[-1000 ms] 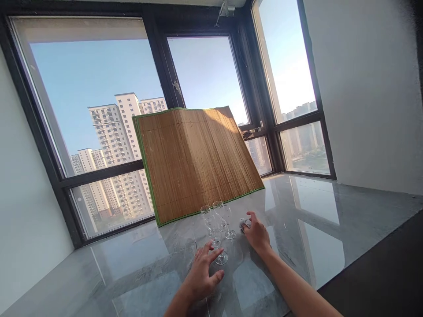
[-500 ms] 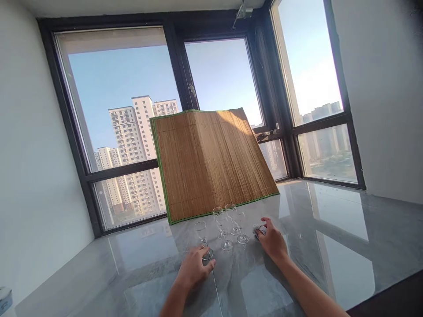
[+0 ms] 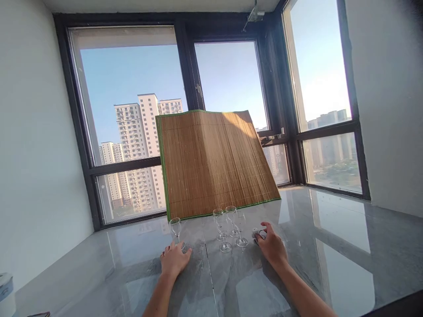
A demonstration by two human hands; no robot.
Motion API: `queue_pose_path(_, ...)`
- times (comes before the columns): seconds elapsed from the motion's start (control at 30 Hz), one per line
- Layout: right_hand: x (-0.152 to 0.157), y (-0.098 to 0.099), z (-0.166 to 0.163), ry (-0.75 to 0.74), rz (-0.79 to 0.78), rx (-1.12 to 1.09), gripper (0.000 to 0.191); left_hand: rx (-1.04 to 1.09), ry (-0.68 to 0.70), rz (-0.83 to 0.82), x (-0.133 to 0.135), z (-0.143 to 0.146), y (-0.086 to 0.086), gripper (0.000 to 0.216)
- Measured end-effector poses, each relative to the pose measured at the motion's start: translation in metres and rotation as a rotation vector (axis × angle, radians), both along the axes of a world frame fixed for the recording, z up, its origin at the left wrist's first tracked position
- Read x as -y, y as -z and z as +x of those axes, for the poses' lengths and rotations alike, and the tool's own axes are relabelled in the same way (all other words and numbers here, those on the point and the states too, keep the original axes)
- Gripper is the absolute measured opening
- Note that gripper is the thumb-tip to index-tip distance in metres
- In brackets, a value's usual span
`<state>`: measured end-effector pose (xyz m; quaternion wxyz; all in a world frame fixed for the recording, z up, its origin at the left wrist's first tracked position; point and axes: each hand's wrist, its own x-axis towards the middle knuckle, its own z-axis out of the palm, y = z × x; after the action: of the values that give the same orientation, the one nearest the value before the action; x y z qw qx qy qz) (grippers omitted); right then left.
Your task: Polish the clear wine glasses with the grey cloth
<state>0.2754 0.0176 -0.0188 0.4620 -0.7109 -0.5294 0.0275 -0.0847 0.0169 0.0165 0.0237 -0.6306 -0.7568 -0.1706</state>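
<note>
A clear wine glass (image 3: 175, 227) stands apart on the left of the glossy grey marble table (image 3: 330, 255). My left hand (image 3: 174, 259) lies at its foot, fingers closed round the base. To the right, several more wine glasses (image 3: 231, 224) stand close together. My right hand (image 3: 272, 247) rests just right of that group, its fingers curled over a small pale object (image 3: 257, 231) that I cannot make out.
A bamboo mat with green edging (image 3: 214, 163) leans against the black window frame behind the glasses. White walls close both sides. A white container (image 3: 6, 293) sits at the table's near left corner. The table's dark edge shows at the bottom right.
My left hand has slid one glass leftward, away from the group. My right hand has stayed by the small object. The view has shifted to the left.
</note>
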Motion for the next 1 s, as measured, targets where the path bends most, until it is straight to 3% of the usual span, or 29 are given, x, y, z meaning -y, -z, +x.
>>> queue_pose_path(0.07, -0.001, 0.0, 0.0, 0.006, 0.002, 0.0, 0.037, -0.043, -0.035, 0.005, 0.009, 0.009, -0.005, 0.051)
queue_pose_path(0.13, -0.001, 0.0, 0.0, 0.006, -0.003, -0.002, 0.036, -0.034, 0.042, 0.023, 0.02, 0.023, -0.01, 0.046)
queue_pose_path(0.27, -0.001, 0.0, 0.0, -0.009, 0.004, -0.017, 0.036, 0.124, 0.59, 0.057, 0.035, 0.064, -0.01, 0.043)
queue_pose_path(0.37, -0.002, 0.001, 0.0, -0.004, 0.016, -0.02, 0.037, 0.126, 0.765, -0.026, 0.035, 0.09, -0.001, 0.058)
queue_pose_path(0.47, -0.002, 0.0, -0.001, 0.001, 0.008, -0.016, 0.036, 0.064, 0.789, -0.078, 0.028, 0.104, 0.006, 0.072)
queue_pose_path(0.67, 0.003, -0.006, -0.003, -0.007, -0.032, -0.025, 0.037, -0.006, 0.824, -0.135, 0.021, 0.103, 0.001, 0.061)
queue_pose_path(0.83, 0.005, -0.008, -0.002, -0.009, -0.042, -0.035, 0.037, -0.081, 0.785, -0.034, 0.034, 0.093, -0.009, 0.045)
queue_pose_path(1.0, 0.006, -0.009, -0.003, -0.017, -0.067, -0.016, 0.037, -0.178, 0.728, -0.003, 0.052, 0.073, -0.012, 0.045)
